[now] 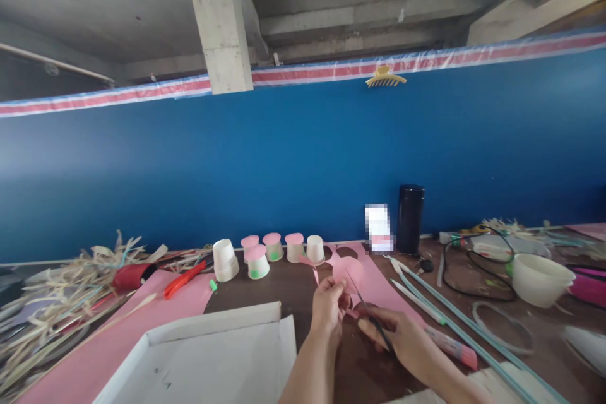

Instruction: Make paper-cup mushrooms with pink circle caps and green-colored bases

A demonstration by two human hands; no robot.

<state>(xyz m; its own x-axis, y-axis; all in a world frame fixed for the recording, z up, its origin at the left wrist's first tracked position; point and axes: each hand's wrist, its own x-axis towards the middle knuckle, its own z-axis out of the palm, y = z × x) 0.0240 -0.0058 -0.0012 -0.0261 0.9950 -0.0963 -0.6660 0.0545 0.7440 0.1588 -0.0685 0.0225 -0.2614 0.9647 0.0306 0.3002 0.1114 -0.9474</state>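
My left hand (327,303) pinches the edge of a piece of pink paper (349,271) whose upper part is rounded. In my right hand (389,331) is a pair of scissors (375,322) with dark handles, its blade lying against the paper. A narrow pink strip hangs near my left fingers. Beneath and behind my hands lies a larger pink sheet (386,284) with round holes cut from it. Several white paper cups (258,269) stand upside down at the back, most with pink paper discs on top; a bare white cup (315,249) is nearest the paper.
A white box lid (213,360) fills the front left. Farther left are red-handled pliers (185,279) and a heap of pale strips (71,315). A phone (379,227) leans beside a black flask (410,219). Blue-green rods (473,322) and a white bowl (540,279) lie right.
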